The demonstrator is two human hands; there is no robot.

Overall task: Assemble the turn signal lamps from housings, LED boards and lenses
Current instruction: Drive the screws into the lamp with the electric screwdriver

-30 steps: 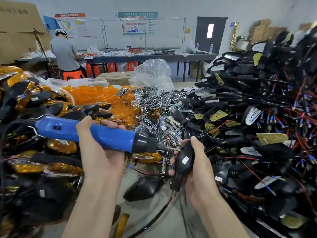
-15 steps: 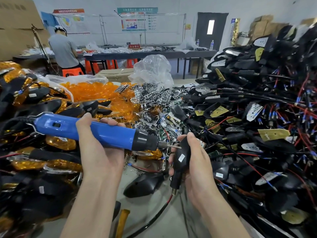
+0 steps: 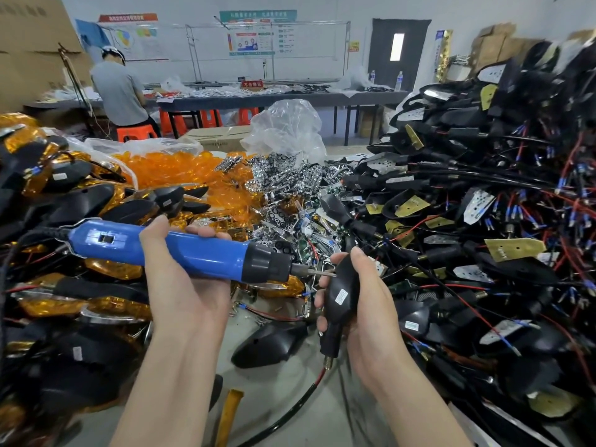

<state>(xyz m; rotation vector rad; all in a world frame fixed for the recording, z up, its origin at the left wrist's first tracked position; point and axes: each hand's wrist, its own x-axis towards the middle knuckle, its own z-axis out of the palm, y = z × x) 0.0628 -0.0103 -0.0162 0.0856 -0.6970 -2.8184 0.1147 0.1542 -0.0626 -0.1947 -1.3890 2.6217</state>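
Fingers [image 3: 206,231] still gripping screwdriver [image 3: 113,243], housing [image 3: 342,295] unmoved

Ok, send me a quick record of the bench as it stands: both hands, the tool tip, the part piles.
left hand: grips blue screwdriver, held about level, pointing right
right hand: grips black housing, stem down, cable hanging
bit: tip at the housing's upper edge; contact too small to tell
lenses: orange heap, back left
housing pile: black, wired, right side
loose housing: lies on table, below the hands
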